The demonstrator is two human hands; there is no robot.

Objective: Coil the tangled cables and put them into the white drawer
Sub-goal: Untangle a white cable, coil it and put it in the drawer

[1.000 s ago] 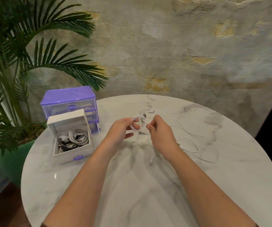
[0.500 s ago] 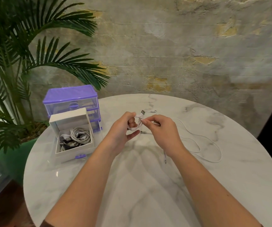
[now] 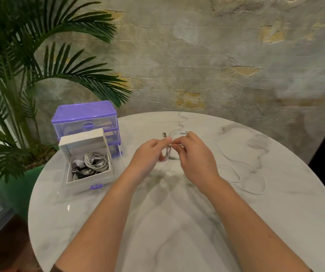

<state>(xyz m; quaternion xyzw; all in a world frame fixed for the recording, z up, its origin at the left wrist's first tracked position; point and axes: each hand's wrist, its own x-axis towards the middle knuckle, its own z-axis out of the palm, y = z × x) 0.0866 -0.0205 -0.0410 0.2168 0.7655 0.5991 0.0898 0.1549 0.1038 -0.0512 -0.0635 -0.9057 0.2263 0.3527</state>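
Note:
A thin white cable lies in loose loops on the marble table, right of my hands. Its near end is wound into a small coil held between both hands above the table's middle. My left hand pinches the coil, and a USB plug sticks up beside its fingers. My right hand pinches the cable at the coil's top. The white drawer stands pulled out at the left, with several coiled white and dark cables inside.
A purple and clear drawer unit stands behind the white drawer at the table's left edge. A palm plant in a green pot fills the left side. A rough plaster wall runs behind the round table.
My hands have come closer together around the coil, and my right hand moved up to its top. The loose cable on the right has shifted slightly.

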